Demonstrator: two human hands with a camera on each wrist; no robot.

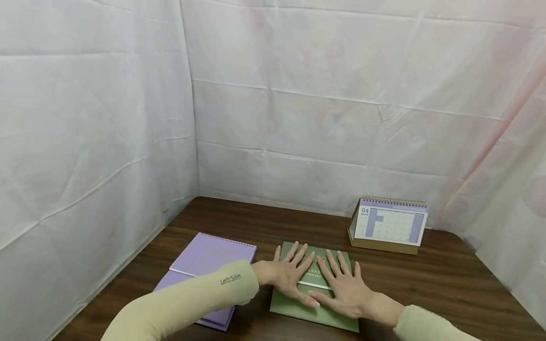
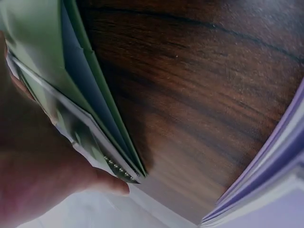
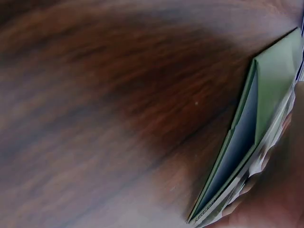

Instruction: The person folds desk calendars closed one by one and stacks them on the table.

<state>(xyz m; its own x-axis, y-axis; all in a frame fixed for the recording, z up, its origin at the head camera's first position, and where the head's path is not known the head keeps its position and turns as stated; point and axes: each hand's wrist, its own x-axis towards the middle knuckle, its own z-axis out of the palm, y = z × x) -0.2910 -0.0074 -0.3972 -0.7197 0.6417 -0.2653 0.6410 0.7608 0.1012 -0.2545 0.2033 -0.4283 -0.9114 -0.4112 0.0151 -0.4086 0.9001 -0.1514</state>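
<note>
My left hand [image 1: 286, 277] and right hand [image 1: 347, 293], fingers spread, seemingly flatten the green desk calendar [image 1: 315, 273]; lifting would need gripped edges.

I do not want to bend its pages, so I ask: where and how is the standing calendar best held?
Probably just below the spiral binding, coming from above with the right hand, which is nearer but rests on the green calendar. The standing calendar is tent-shaped, narrower at the top than at the base, so a pinch could straddle it there.
</note>
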